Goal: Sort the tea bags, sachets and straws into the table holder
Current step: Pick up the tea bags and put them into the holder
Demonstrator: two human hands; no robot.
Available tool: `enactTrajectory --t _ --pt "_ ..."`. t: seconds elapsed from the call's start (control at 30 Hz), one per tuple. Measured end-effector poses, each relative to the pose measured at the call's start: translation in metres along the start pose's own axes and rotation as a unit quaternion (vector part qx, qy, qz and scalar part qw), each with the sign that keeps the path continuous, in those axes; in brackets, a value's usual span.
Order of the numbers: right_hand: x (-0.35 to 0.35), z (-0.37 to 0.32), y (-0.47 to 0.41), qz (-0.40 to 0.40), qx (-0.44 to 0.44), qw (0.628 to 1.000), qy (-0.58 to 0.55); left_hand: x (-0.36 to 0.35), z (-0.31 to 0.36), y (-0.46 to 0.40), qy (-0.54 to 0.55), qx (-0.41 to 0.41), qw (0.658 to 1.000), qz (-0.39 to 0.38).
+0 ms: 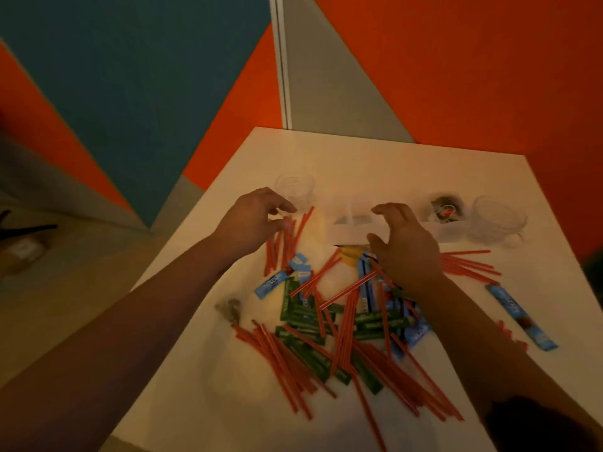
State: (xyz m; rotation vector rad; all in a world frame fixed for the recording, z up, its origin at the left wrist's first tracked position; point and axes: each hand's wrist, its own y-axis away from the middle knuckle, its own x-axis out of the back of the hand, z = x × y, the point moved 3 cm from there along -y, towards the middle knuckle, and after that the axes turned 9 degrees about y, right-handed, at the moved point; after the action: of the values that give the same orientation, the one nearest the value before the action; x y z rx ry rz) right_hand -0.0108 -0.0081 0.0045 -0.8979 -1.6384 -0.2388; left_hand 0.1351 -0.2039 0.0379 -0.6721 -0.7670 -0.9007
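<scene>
The whole view is soft with blur, and the clear table holder at the far side of the white bench is the hardest thing to read: its walls show only as faint pale lines, so its compartments cannot be told apart, and the same goes for the two clear cups, one at far left and one at far right. A small dark packet sits between the holder and the right cup; its print is illegible. The bench's near edge and both forearms are cut off by the frame. The left hand reaches forward over the far-left bundle of red straws, its grip loosely curled with fingertips at the straws' upper ends; whether it actually pinches any cannot be told. The right hand hovers palm down with its grip wide and fingers spread, just in front of the holder and above a yellow sachet, holding nothing visible. Nearer the person lies the main heap: more red straws crossed over green sachets and blue sachets. One blue sachet lies apart at the right, beside the right wrist. A small greyish tea bag lies left of the heap.
</scene>
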Motion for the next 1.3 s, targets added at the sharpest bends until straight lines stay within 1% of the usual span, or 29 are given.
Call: enactTrajectory --t 0.1,0.17,0.23,0.33,0.4,0.5,0.57,0.67,0.8,0.97,1.07,1.17,1.23,1.3 --pt "-0.012 -0.033 0.007 -0.03 0.02 0.999 -0.018 0.012 -0.032 0.032 0.001 0.046 0.999 0.001" --pt "-0.018 -0.056 0.012 -0.044 0.039 0.998 -0.026 0.016 -0.048 0.051 0.004 0.083 0.996 -0.018" --pt "-0.023 -0.076 0.018 -0.056 0.061 0.996 -0.028 0.015 -0.06 0.067 0.008 0.117 0.991 -0.064" --pt "-0.033 -0.101 0.026 -0.075 0.09 0.993 -0.033 0.01 -0.073 0.088 0.028 0.165 0.973 -0.157" --pt "-0.039 -0.114 0.031 -0.08 0.105 0.991 -0.035 0.005 -0.079 0.1 0.01 0.172 0.964 -0.205" --pt "-0.047 -0.129 0.039 -0.092 0.114 0.988 -0.048 -0.006 -0.088 0.111 -0.03 0.141 0.963 -0.227" --pt "-0.049 -0.136 0.044 -0.1 0.119 0.987 -0.05 -0.012 -0.093 0.115 -0.046 0.125 0.965 -0.225" --pt "-0.051 -0.139 0.049 -0.114 0.126 0.984 -0.059 -0.016 -0.095 0.118 -0.036 0.118 0.972 -0.197" --pt "-0.058 -0.14 0.052 -0.156 0.12 0.977 -0.08 -0.02 -0.098 0.118 -0.036 0.121 0.978 -0.167" --pt "-0.062 -0.137 0.049 -0.197 0.102 0.966 -0.132 -0.011 -0.097 0.102 -0.051 0.125 0.977 -0.166" --pt "-0.056 -0.132 0.041 -0.208 0.085 0.956 -0.188 0.001 -0.074 0.081 -0.027 0.099 0.986 -0.133" --pt "-0.046 -0.121 0.03 -0.213 0.038 0.943 -0.254 0.006 -0.035 0.055 -0.015 0.038 0.994 -0.1" --pt "-0.038 -0.107 0.021 -0.202 0.003 0.932 -0.302 0.003 -0.008 0.035 0.003 0.001 0.996 -0.089" --pt "-0.03 -0.091 0.011 -0.179 -0.043 0.917 -0.355 -0.003 0.016 0.015 0.026 -0.018 0.996 -0.086"
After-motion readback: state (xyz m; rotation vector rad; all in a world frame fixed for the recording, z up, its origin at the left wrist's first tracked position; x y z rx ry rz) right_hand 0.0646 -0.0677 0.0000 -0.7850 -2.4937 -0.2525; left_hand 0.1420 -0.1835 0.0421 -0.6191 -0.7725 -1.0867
